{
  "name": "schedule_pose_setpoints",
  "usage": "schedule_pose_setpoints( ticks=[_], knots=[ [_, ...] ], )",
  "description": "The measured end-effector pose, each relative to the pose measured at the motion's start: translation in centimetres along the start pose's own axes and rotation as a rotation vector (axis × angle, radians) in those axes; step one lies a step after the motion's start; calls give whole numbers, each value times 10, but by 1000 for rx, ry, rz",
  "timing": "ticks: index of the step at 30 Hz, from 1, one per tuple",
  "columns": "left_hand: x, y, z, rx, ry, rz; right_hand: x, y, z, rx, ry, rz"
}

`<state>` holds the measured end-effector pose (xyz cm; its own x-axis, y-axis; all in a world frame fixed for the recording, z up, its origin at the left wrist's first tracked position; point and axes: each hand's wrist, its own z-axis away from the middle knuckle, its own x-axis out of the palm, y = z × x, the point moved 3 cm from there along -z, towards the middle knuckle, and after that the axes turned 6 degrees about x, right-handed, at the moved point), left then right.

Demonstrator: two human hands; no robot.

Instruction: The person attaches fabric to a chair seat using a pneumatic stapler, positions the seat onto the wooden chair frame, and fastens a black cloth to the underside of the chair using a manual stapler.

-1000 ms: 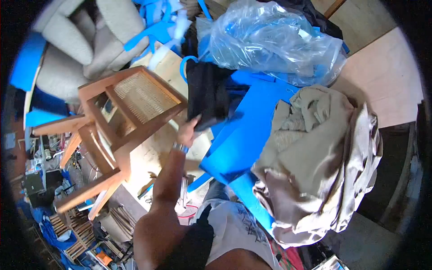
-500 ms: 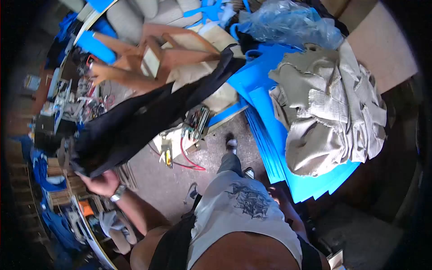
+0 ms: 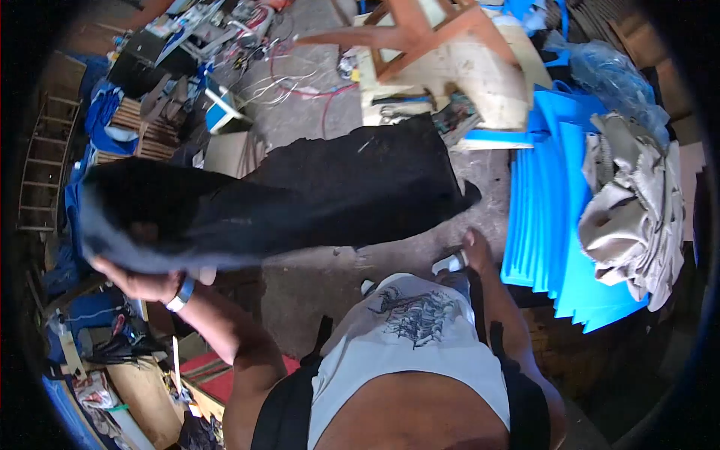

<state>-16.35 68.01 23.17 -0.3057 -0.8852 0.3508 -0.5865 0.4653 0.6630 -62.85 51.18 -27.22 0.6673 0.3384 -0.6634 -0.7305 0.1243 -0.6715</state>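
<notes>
Here, one black cloth point(image 3: 352, 180) is listed: broad, dark and matt, ragged along its upper edge, folded and blurred to a greyish sheen at its left end. It is spread in the air above the floor point(image 3: 296, 307), in front of the white shirt point(image 3: 409, 322). Its left end is gripped by the left hand point(image 3: 142, 285), thumb side low, with the arm stretched out to the side and a metal watch point(image 3: 180, 294) worn at the wrist. The right hand point(image 3: 478, 251) is held low, near the cloth's right end and apart from it; whether it is open or closed cannot be told. Also recorded: a wooden frame point(image 3: 420, 37) set on pale boards point(image 3: 480, 90); layered blue sheets point(image 3: 547, 217), partly covered by crumpled beige fabric point(image 3: 630, 202); clear plastic point(image 3: 619, 75) beyond. Part of the floor is hidden by the cloth.
</notes>
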Motion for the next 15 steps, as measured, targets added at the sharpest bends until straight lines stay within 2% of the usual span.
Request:
schedule_pose_setpoints(
  ticks=[2, 4, 5, 6, 7, 8, 9, 10, 11, 12, 13, 14, 15],
  knots=[
    [-73, 8, -33, 11, -32, -115, 0, -79, 2, 20, 137, -276],
    [-133, 0, -55, -114, 34, -128, 26, -147, 30, 1, 317, -239],
    [-160, -5, -59, -148, 74, -134, 82, -151, 27, -170, 256, -305],
    [-181, -12, -66, -160, 62, -176, 113, -157, 47, -200, 234, -296],
    [-201, -15, -74, -92, 128, -239, 156, -168, 84, -439, -238, 197],
    [-220, -21, -79, -29, 187, -297, 222, -150, 112, -581, -650, 386],
    [-259, -29, -95, 42, 242, -427, 283, -131, 143, -696, -1094, 494],
    [-258, -14, -98, -28, 360, -400, 311, -126, 158, -714, -1282, 371],
    [-296, -10, -112, -71, 363, -638, 336, -123, 173, -703, -1482, 249],
    [-336, -6, -126, -116, 363, -876, 312, -143, 175, -522, -1433, 205],
    [-353, -4, -126, -102, 445, -861, 287, -167, 176, -350, -1373, 163],
    [-365, -4, -127, -85, 527, -843, 272, -182, 173, -416, -1230, 17],
    [-372, -6, -127, -19, 591, -798, 215, -232, 180, -282, -1243, 81]
  ],
)
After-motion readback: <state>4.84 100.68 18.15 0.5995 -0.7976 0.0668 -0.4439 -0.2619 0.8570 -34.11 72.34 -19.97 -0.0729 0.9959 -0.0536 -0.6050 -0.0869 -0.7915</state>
